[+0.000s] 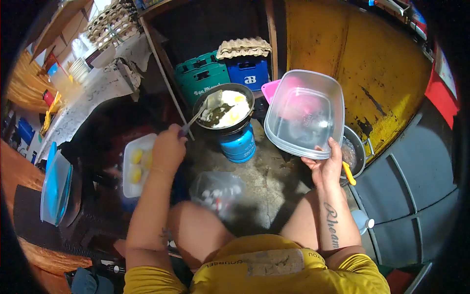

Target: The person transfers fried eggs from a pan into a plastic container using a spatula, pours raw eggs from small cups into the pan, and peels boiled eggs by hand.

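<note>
The left hand (169, 144) is closed in a fist round the handle of a turner (213, 101), whose blade lies in the frying pan (223, 131) beside the fried eggs (236, 113). The pan sits above a blue gas cylinder (239, 146), in the far middle.

The right hand (325, 169) is partly curled, palm up, pinching the near corner of the stacked clear plastic containers (308, 122), thumb over the rim. They are held tilted to the right of the pan, with a pink plastic piece (270, 90) showing behind them.

The containers look light, thin-walled and a little springy, smooth enough to slip if fingers are greasy; the thick rim is the surest hold, though one corner lets the stack twist. The turner should be stiff and light, best held by its handle, away from the hot pan. The eggs look soft, slick and easily torn, needing support from beneath.

To the left is a white tray (126, 169) with yellow rounds, perhaps yolks; at right, a pot (363, 156) beside a yellow handle (348, 173).
</note>
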`<act>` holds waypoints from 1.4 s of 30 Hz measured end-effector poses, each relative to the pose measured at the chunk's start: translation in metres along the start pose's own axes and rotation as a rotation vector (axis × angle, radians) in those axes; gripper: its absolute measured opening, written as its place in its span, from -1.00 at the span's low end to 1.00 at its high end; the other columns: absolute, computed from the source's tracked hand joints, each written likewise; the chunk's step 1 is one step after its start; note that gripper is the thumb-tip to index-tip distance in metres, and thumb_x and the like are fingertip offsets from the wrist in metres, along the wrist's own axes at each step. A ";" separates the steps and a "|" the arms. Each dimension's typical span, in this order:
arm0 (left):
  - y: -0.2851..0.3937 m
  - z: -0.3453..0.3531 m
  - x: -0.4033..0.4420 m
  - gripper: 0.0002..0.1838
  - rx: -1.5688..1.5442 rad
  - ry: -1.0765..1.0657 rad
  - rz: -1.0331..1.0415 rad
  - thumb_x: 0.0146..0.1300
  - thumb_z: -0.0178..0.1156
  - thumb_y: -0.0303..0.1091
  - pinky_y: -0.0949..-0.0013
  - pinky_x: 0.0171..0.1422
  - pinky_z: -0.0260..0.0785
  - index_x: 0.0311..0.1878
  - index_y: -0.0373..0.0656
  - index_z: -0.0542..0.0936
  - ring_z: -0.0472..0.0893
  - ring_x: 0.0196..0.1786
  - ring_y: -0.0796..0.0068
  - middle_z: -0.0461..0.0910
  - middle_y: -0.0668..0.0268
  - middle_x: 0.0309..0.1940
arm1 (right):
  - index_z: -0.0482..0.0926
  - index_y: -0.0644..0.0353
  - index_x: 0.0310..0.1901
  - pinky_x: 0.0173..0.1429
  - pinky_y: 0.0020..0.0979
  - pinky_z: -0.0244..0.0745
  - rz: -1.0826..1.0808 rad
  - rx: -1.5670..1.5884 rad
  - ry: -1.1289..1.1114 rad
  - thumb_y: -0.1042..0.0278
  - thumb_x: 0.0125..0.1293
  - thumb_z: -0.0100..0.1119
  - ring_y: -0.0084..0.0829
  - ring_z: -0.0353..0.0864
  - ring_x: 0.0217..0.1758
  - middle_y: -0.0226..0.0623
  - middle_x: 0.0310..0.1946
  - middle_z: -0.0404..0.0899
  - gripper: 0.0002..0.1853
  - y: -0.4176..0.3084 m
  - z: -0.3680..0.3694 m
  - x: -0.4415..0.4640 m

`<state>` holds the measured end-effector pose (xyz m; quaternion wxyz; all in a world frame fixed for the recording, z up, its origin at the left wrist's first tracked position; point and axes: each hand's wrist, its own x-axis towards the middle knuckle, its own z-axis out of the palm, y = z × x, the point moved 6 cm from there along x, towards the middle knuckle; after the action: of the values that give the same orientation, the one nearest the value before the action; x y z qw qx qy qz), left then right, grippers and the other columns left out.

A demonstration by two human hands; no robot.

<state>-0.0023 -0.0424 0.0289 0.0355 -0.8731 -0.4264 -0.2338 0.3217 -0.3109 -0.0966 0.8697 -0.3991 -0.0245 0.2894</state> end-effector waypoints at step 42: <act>-0.051 0.097 -0.056 -0.57 -0.452 0.106 -0.157 0.45 0.16 -0.26 0.19 0.34 0.34 0.23 -0.39 0.49 0.56 0.17 0.06 0.55 -0.04 0.15 | 0.22 -0.06 0.26 -0.32 -0.04 0.65 -0.153 0.116 0.014 0.10 0.23 0.28 -0.20 0.52 -0.16 -0.14 0.01 0.33 -0.38 0.004 0.020 -0.009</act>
<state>-0.0343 -0.0253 -0.0883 -0.1569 -0.8096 -0.4272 -0.3707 0.3070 -0.3000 -0.0845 0.9110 -0.3473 -0.0319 0.2202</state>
